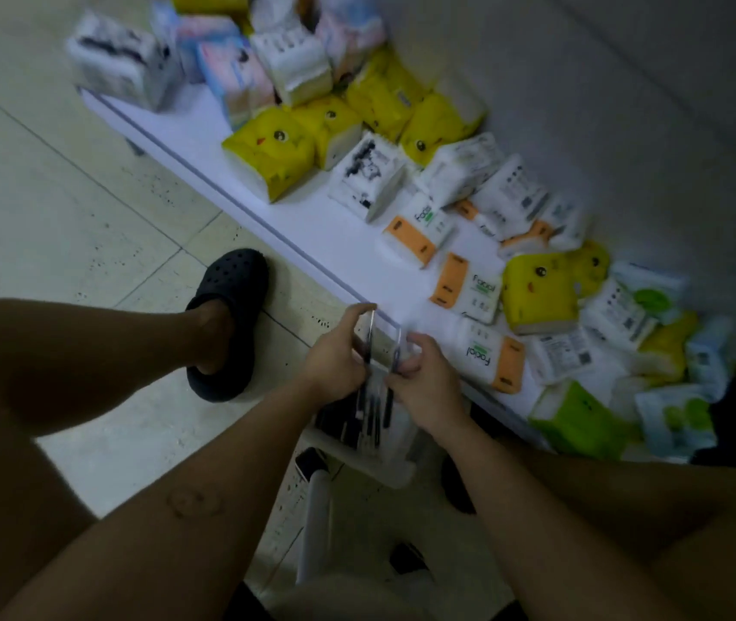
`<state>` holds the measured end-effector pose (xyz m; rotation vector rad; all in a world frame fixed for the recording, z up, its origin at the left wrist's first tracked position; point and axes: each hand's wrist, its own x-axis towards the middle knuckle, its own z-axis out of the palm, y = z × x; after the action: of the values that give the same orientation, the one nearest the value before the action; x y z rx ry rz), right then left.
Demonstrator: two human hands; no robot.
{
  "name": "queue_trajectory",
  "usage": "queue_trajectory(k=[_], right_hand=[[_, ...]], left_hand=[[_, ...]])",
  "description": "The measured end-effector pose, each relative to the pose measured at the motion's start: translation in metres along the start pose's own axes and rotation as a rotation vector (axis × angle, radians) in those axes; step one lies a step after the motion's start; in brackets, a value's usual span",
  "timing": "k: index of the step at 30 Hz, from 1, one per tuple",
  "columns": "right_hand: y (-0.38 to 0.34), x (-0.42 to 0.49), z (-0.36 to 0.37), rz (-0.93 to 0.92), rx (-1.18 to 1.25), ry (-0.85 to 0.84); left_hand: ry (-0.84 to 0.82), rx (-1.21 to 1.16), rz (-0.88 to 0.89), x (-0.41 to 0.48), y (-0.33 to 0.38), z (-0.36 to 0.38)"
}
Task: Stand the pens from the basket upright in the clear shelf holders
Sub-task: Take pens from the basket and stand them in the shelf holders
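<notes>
Pen (369, 327) gripped in left hand (334, 358), right hand (428, 380) seemingly pinching another, shelf edge (267, 226) beside

Forearms converge at lower centre, left hand (334, 354) and right hand (429, 374) close together, curled fingers (419, 342) seemingly each pinching a pen (369, 336).

Blurry pens (369, 412) in half-hidden basket (386, 461)
</notes>
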<state>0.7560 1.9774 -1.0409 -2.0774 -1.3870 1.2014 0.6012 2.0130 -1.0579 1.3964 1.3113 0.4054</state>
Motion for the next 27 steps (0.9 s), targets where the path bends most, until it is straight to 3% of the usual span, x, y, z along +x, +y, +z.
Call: queue_trajectory(k=[8,17,27], right_hand=[[-0.069,-0.041,-0.068,-0.387,0.05,0.115],[-0.156,-0.104,-0.17,-0.684,0.213,0.355],[-0.206,-0.199,-0.301,-0.934,0.194,0.616]], left_hand=[[0.136,-0.012,0.289,-0.043,0.096,-0.045],[0.239,-0.04,0.655,-0.085,0.24,-0.063],[0.207,0.026,1.055,-0.152,0.403,-0.056]])
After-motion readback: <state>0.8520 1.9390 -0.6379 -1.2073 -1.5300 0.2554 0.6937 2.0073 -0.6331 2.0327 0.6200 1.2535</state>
